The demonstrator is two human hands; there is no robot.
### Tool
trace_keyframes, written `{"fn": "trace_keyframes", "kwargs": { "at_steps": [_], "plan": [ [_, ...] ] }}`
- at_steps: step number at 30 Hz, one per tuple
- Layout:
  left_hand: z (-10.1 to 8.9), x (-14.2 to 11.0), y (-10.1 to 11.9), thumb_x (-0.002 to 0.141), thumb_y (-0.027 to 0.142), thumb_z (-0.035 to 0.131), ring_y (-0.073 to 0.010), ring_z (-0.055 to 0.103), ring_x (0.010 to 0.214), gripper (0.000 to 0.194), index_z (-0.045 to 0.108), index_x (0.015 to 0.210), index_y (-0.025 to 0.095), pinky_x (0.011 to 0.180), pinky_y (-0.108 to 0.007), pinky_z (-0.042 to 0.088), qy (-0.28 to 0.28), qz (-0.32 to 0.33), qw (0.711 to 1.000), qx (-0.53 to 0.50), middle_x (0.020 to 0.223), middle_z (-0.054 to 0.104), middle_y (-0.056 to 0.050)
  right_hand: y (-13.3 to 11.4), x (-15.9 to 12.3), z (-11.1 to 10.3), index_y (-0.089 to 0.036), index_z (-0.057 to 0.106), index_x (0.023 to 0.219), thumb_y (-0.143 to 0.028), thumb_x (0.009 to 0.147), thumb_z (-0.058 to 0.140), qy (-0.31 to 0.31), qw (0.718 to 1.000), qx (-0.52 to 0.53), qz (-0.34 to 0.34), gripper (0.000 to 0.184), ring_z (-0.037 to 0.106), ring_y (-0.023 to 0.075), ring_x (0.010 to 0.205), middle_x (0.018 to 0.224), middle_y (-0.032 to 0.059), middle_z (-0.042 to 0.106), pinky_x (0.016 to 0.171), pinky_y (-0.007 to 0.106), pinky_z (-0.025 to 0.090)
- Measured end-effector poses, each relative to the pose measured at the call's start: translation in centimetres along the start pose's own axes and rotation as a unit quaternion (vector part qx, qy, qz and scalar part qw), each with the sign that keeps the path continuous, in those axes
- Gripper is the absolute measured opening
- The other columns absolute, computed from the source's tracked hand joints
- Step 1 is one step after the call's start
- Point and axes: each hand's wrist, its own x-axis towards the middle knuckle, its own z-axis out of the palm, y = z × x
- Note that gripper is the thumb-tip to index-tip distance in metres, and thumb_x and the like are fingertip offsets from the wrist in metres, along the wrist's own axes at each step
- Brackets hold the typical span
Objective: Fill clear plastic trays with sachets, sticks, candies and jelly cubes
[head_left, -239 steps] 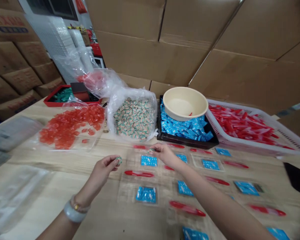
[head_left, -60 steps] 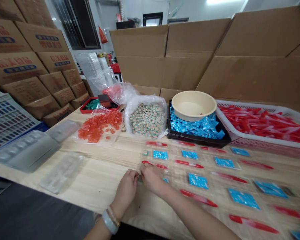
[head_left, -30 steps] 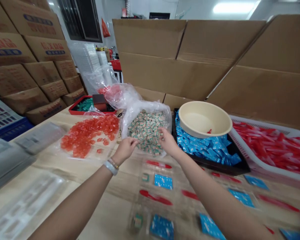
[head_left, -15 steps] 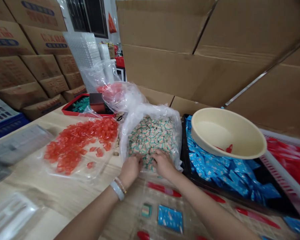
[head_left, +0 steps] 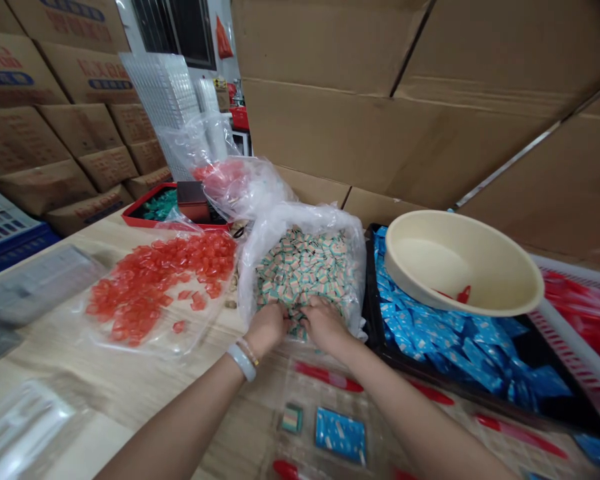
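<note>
inside the plastic bag [head_left: 249, 277]: small packets [head_left: 305, 267]
left hand [head_left: 269, 327]: fingers curled into packets, hold unclear
right hand [head_left: 326, 325]: half-curled there too, hold unclear

We see glossy blue plastic packets [head_left: 430, 340], a smooth matt cream basin [head_left: 460, 260], brown cardboard [head_left: 330, 127] and pale-grained wood [head_left: 130, 383].

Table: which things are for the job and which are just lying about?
Part of the job, it seems:
left hand and right hand, both at the little squares
plastic bag around the squares
clear tray with blue packet and red stick

Probably just there:
brown boxes
blue crate
hanging orange bag
</note>
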Motion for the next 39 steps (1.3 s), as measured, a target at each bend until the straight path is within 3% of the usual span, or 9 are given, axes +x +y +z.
{"fn": "trace_keyframes", "kwargs": {
  "at_steps": [4, 12, 16, 21, 29, 34, 39],
  "plan": [
    [0.3, -0.2, 0.5, 0.067, 0.018, 0.054, -0.0176, 0.057, 0.067, 0.013, 0.061, 0.076, 0.012, 0.056, -0.024, 0.038, 0.015, 0.009, 1.000, 0.006, 0.076, 0.063, -0.009, 0.4, -0.2, -0.3, -0.021, 0.066, 0.087, -0.017, 0.072, 0.053, -0.024, 0.998, 0.048, -0.022, 0.020, 0.049, 0.0183, 0.085, 0.088, 0.0064, 0.055, 0.072, 0.026, 0.035],
    [0.6, -0.9, 1.8, 0.068, 0.016, 0.051, -0.0189, 0.057, 0.069, 0.015, 0.062, 0.079, 0.015, 0.062, -0.027, 0.040, 0.049, 0.049, 0.997, 0.014, 0.073, 0.064, -0.007, 1.2, -0.8, -0.2, -0.018, 0.065, 0.077, -0.014, 0.071, 0.054, -0.010, 0.996, 0.080, -0.031, 0.013, 0.049, 0.0155, 0.082, 0.082, 0.0043, 0.055, 0.071, 0.024, 0.035],
    [-0.6, -1.6, 0.9, 0.069, 0.012, 0.050, -0.0203, 0.053, 0.086, 0.017, 0.060, 0.082, 0.016, 0.077, -0.030, 0.038, 0.081, 0.102, 0.991, 0.026, 0.085, 0.062, -0.008, 1.1, -1.2, 0.1, -0.019, 0.065, 0.081, -0.016, 0.073, 0.053, 0.034, 0.995, 0.095, -0.020, 0.015, 0.049, 0.0158, 0.082, 0.084, 0.0043, 0.055, 0.073, 0.025, 0.035],
    [-0.6, -2.5, -1.0, 0.073, 0.010, 0.044, -0.0172, 0.053, 0.085, 0.020, 0.057, 0.088, 0.017, 0.076, -0.028, 0.039, 0.087, 0.176, 0.980, -0.033, 0.089, 0.058, -0.006, -0.8, -2.0, -0.2, -0.022, 0.062, 0.090, -0.021, 0.076, 0.052, 0.096, 0.992, 0.061, -0.050, 0.018, 0.046, 0.0188, 0.089, 0.090, 0.0041, 0.055, 0.080, 0.030, 0.032],
    [0.6, -2.4, -1.8, 0.072, 0.007, 0.045, -0.0168, 0.053, 0.085, 0.024, 0.056, 0.091, 0.017, 0.078, -0.028, 0.041, 0.101, 0.172, 0.974, -0.106, 0.090, 0.059, -0.006, -2.2, -1.4, 0.8, -0.022, 0.063, 0.080, -0.020, 0.080, 0.046, 0.075, 0.996, -0.003, -0.051, 0.017, 0.043, 0.0218, 0.090, 0.087, 0.0058, 0.056, 0.077, 0.034, 0.029],
    [0.8, -2.4, -1.9, 0.074, 0.010, 0.047, -0.0174, 0.053, 0.087, 0.025, 0.059, 0.095, 0.017, 0.080, -0.030, 0.040, 0.090, 0.163, 0.977, -0.108, 0.091, 0.060, -0.006, -2.4, -2.0, 1.3, -0.023, 0.062, 0.086, -0.021, 0.081, 0.044, 0.090, 0.996, 0.005, -0.028, 0.019, 0.042, 0.0213, 0.088, 0.087, 0.0056, 0.057, 0.080, 0.035, 0.027],
    [0.9, -2.9, -1.2, 0.076, 0.013, 0.046, -0.0179, 0.052, 0.090, 0.029, 0.057, 0.102, 0.018, 0.083, -0.031, 0.039, 0.097, 0.155, 0.978, -0.095, 0.096, 0.059, -0.007, -2.2, -1.9, 1.4, -0.022, 0.062, 0.079, -0.021, 0.081, 0.044, 0.091, 0.996, -0.017, -0.018, 0.018, 0.043, 0.0212, 0.087, 0.085, 0.0055, 0.056, 0.080, 0.035, 0.027]
  ]
}}
